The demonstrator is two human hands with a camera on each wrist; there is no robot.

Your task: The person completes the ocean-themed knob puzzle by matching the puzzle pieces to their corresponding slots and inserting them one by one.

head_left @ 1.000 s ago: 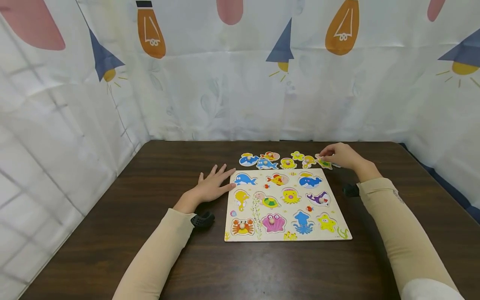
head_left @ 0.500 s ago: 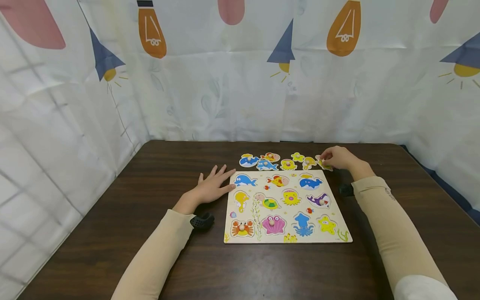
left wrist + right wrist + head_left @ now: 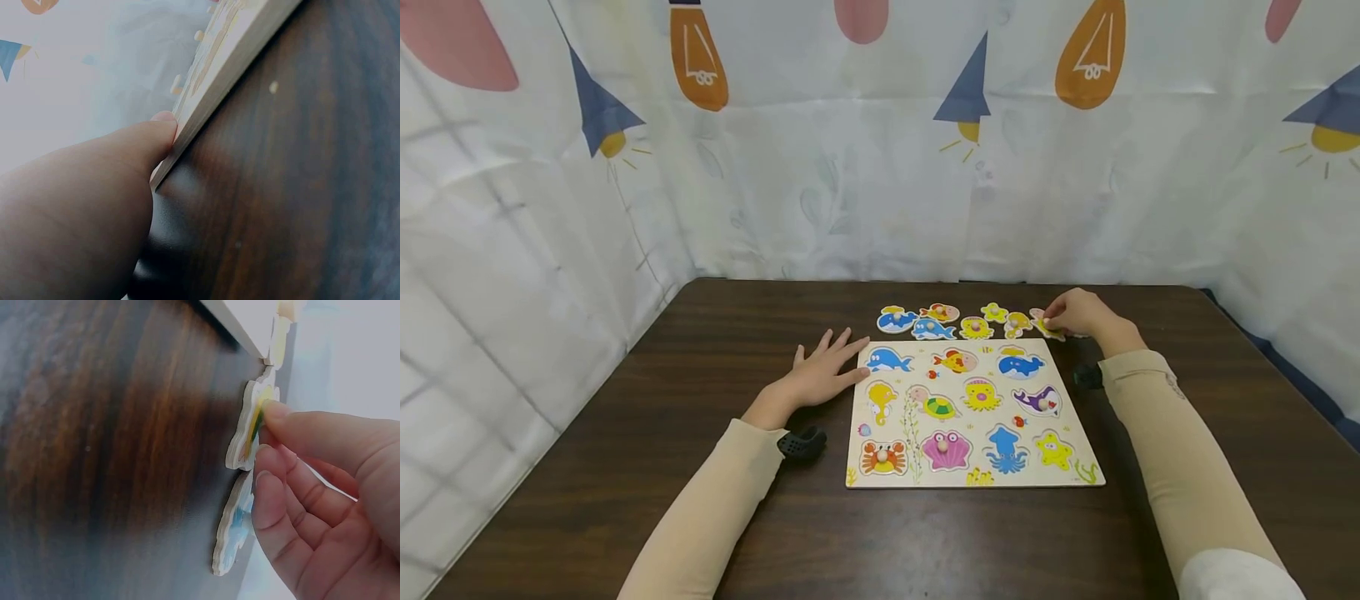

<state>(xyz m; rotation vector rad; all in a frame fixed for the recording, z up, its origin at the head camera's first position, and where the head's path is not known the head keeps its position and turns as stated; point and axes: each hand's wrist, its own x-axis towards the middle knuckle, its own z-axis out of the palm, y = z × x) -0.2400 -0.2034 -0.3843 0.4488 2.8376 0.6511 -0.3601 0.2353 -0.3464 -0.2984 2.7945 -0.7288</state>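
Observation:
My right hand (image 3: 1086, 317) pinches the turtle puzzle piece (image 3: 1049, 330) at its middle, between thumb and fingers, beyond the puzzle board's far right corner. In the right wrist view, a light blue piece (image 3: 234, 531) lies beside the turtle, partly behind the fingers. My left hand (image 3: 811, 382) is spread flat at the upper left edge of the wooden puzzle board (image 3: 1032, 454), with fingertips touching it. The left wrist view shows its thumb (image 3: 164, 128) against the board's side. A crab (image 3: 883, 457), a pink shell (image 3: 946, 450) and a purple whale (image 3: 1037, 400) with knobs sit in the board.
Behind the board lie loose pieces: a spouting whale (image 3: 896, 320), a fish (image 3: 941, 312), a blue whale (image 3: 933, 328), an octopus (image 3: 976, 327), a starfish (image 3: 995, 312) and a seahorse (image 3: 1017, 323). A patterned curtain (image 3: 880, 192) surrounds the dark wooden table (image 3: 760, 317).
My right hand has shifted slightly left and closed in over the turtle piece. My left hand stays in place on the board's edge.

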